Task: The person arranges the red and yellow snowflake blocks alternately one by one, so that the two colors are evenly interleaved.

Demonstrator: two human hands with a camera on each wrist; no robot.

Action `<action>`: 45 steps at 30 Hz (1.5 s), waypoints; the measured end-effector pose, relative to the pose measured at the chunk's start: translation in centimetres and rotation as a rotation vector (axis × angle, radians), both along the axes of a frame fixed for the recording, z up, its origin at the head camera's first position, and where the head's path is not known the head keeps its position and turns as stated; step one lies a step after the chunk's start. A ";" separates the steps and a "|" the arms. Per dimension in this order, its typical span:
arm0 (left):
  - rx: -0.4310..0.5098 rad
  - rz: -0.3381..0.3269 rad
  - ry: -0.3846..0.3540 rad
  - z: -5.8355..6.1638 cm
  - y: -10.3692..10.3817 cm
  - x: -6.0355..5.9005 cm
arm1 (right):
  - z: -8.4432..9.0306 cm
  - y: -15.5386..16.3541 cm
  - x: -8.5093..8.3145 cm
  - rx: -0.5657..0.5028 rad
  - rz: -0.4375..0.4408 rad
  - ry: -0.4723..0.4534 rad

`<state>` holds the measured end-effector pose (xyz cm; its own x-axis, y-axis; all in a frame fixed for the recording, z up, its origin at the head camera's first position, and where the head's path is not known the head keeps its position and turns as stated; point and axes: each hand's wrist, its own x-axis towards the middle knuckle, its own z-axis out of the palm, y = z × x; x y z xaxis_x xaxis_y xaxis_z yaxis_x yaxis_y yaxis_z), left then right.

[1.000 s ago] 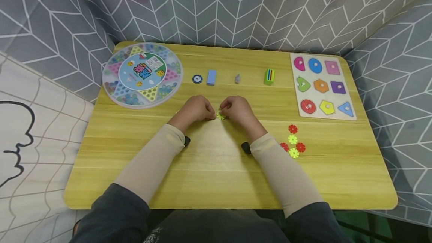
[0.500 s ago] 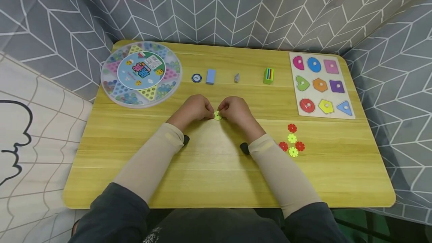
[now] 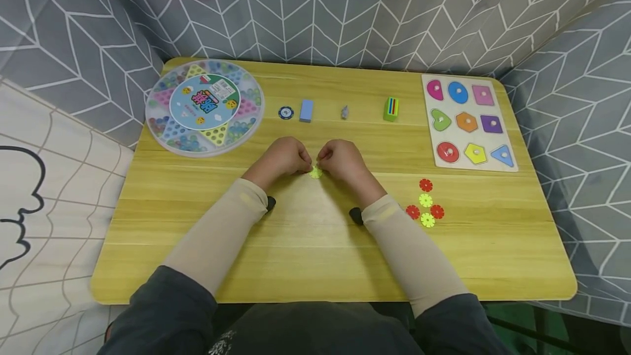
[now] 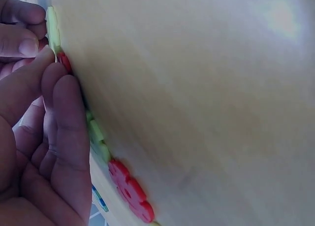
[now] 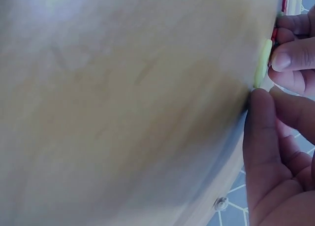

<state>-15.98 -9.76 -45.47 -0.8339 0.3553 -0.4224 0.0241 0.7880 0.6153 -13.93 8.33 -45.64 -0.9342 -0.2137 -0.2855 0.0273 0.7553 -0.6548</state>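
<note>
Fingers (image 4: 70,113) of the left hand (image 3: 286,158) are pinching a red disc (image 4: 65,62); the right hand (image 3: 341,159) is pinching a yellow disc (image 3: 315,172), which is sitting between both hands, near the middle of the worktop (image 3: 305,256). Five loose discs (image 3: 425,200) are lying between three and four o'clock from there.

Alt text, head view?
A person's left hand and right hand handle a yellow disc at a wooden table. Red and yellow discs lie at right; a round game box and a shape puzzle lie near the back corners.
</note>
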 end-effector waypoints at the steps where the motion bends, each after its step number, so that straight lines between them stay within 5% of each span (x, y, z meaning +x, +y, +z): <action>1: -0.003 -0.003 0.007 0.0 0.0 0.0 | 0.1 0.1 0.1 -0.005 -0.001 -0.008; 14: -0.044 -0.053 0.055 0.5 0.2 0.4 | 1.7 3.4 0.9 -0.099 -0.046 -0.049; 21: -0.041 -0.066 0.044 0.8 0.9 0.5 | 3.0 7.0 2.7 -0.269 -0.115 -0.070; 29: -0.030 -0.106 0.093 1.2 2.3 0.6 | 5.1 12.5 4.8 -0.307 -0.239 -0.038; 33: -0.041 -0.106 0.086 1.0 2.5 0.9 | 5.3 16.0 5.8 -0.233 -0.304 -0.025; 41: -0.053 -0.119 0.110 0.6 2.5 0.6 | 3.1 21.5 6.5 0.243 -0.281 -0.052; 45: -0.056 -0.120 0.099 0.3 3.0 0.6 | 2.1 21.8 6.8 0.295 -0.261 -0.128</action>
<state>-15.38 -6.72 -45.16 -0.8255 0.4329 -0.3621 0.1786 0.8090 0.5601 -7.16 30.15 -43.58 -0.8990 0.1342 -0.4168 0.3104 0.8667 -0.3904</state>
